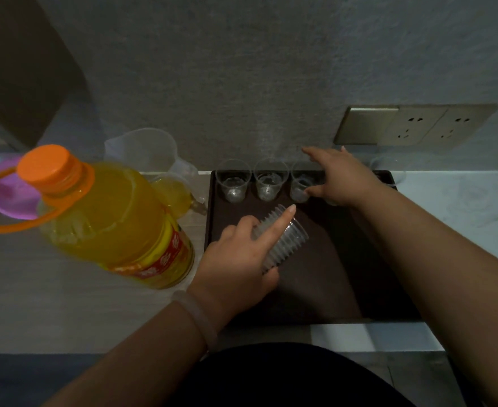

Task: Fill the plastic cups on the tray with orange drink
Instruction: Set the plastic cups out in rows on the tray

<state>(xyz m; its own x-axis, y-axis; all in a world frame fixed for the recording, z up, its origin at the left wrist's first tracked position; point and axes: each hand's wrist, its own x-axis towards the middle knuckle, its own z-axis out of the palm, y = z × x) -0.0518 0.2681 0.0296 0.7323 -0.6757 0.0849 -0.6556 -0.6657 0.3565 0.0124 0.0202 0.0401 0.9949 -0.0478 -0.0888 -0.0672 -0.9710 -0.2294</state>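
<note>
Left hand (236, 259) grips a stack of clear ribbed plastic cups (283, 239); right hand (338, 177), grip hidden, risks toppling light empty clear cups (266, 180) along the dark rectangular tray (315, 289)'s far edge.

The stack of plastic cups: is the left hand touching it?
Touching. The head view shows the left hand gripping the stack of plastic cups, its index finger laid across them.

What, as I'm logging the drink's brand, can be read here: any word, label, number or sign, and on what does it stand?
On the bottle label: pale characters on a red band, too blurred to read.
On the socket plate: no lettering can be made out.
On the cups, the stack of cups and the tray: no text.
</note>
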